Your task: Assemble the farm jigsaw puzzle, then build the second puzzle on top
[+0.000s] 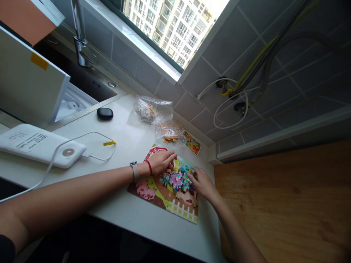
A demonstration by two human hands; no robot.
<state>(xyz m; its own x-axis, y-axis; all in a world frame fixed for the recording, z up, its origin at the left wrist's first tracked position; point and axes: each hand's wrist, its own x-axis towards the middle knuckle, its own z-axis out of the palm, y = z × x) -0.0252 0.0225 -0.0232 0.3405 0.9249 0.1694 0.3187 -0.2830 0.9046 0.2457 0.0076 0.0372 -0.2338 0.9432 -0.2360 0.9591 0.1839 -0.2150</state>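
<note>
The left hand (161, 162) lies over the far-left part of the farm picture board (150, 193), palm down, its fingers stretched forward and close together; whether a piece is pinched beneath them, I cannot tell. A watch (134, 171) and a red bracelet (148, 167) circle that wrist. The right hand (204, 180) is at the board's right edge, thumb and fingers spread apart, their tips at the side of the loose puzzle pieces (178, 179). These pieces sit in a heap on the middle of the board, between the two hands, with purple and turquoise ones showing.

Just beyond the board is a clear bag of orange pieces (170, 131), and to the right of that bag, also beyond the board, a small picture card (192, 142). Farther beyond the board lies a clear bag of multicoloured pieces (146, 111). Beyond and to the left of the board is a black case (105, 113). Well to the left of the board rests a white power bank (41, 146) with a cable (90, 133). The tap (80, 51) stands well beyond the board, also to the left.
</note>
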